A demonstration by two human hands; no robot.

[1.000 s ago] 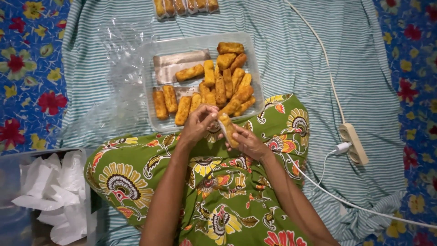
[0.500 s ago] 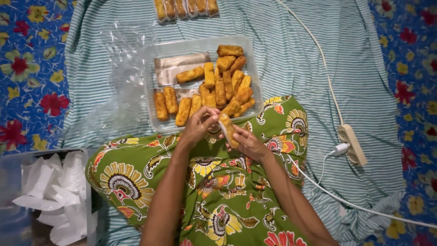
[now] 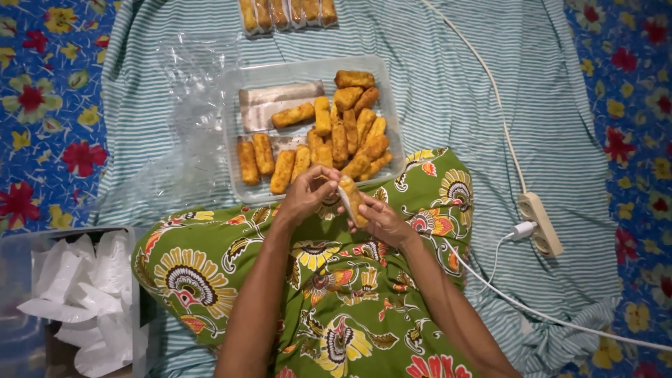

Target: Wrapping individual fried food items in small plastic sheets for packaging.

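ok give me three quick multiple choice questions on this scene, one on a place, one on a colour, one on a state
1. Where is the clear plastic tray of golden fried sticks? A in front of the knees B on the lap C in the box
2. The striped cloth is: A red-white B teal-white C black
3. The fried stick at the lap is: A lying loose B in the tray C held by both hands

A: the tray lies beyond the lap. B: teal and white stripes. C: left hand and right hand both grip it.
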